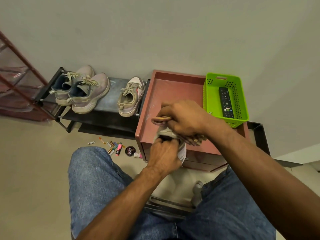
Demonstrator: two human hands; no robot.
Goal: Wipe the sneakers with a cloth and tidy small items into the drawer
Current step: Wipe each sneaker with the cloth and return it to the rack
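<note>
My left hand [163, 153] grips a pale sneaker [181, 151] by its opening, above the front of the red-brown cabinet [174, 87]. My right hand [185, 116] holds a brownish striped cloth [161, 120] bunched against the sneaker's upper side. Most of the shoe is hidden by both hands. Three more sneakers stand on the black shoe rack [110, 99]: a grey pair [83, 89] at the left and a single white one [130, 97] at the right. Small items lie on the floor [112, 146]: batteries, a pink highlighter [118, 149], a round tin [130, 150] and a small bottle [137, 155].
A green basket [210, 94] with a black remote [226, 102] stands on the cabinet's right side. The cabinet's drawer front [202, 159] shows below the top. A red rack [19, 80] stands at the far left. My jeans-clad knees fill the foreground.
</note>
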